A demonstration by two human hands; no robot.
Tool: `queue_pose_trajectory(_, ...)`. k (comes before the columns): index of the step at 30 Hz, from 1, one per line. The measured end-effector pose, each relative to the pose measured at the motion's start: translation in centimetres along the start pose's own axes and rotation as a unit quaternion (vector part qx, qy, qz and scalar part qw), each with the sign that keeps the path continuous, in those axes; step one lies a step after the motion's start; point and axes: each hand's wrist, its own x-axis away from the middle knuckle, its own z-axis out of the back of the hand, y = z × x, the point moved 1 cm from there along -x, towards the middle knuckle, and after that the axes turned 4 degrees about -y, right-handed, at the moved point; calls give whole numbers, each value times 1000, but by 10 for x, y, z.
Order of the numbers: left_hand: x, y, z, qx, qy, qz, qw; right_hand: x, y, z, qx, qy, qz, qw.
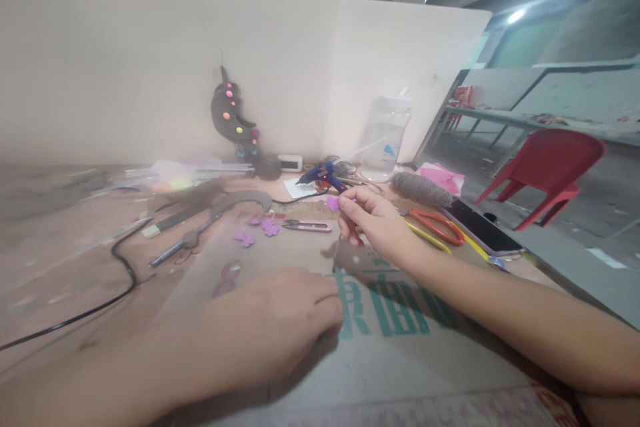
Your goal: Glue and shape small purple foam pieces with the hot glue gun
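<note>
Between the thumb and fingers of my right hand (367,217) is a small purple flower-like piece (333,203), partly covered by the fingertips. My left hand (285,317), blurred by motion, is closed low over the printed board (390,360); its fingertips and anything inside them are hidden. Ahead of the left hand lie a purple flower (271,227) and smaller purple pieces (245,239). Thread snips (306,227) rest beside these. Just beyond my right hand, a blue glue gun (320,175) stands with its nozzle over a white paper (299,189).
A black cord (123,260) curves across the left side. Orange-handled scissors (437,225), a grey yarn roll (421,189) and a phone (483,227) lie at right. A water bottle (385,140) stands by the white partition (150,47), where a dark crescent ornament (227,113) hangs.
</note>
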Motion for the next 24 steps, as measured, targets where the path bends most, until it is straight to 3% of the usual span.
queue_pose_trajectory(4, 13, 7, 22, 85, -48, -20, 995, -2, 8, 3, 6, 0, 0, 1000)
queue_pose_trajectory(6, 18, 6, 28, 102, -22, -3, 994, -3, 10, 3, -3, 3, -4, 1000)
queue_pose_trajectory(9, 21, 0, 30, 106, -38, 31, 993, -3, 9, 2, -2, 7, -6, 1000)
queue_pose_trajectory(14, 10, -14, 24, 112, 3, 36, 993, 3, 9, -4, 18, 7, -3, 1000)
queue_pose_trajectory(17, 3, -23, 22, 119, 5, 29, 992, 7, 19, -10, 6, 5, -33, 999)
queue_pose_trajectory(20, 0, -29, 20, 150, 35, 39, 987, 9, 27, -14, -7, -1, -70, 998)
queue_pose_trajectory(24, -2, -32, 19, 214, 106, 74, 968, 7, 28, -15, -7, -10, -70, 997)
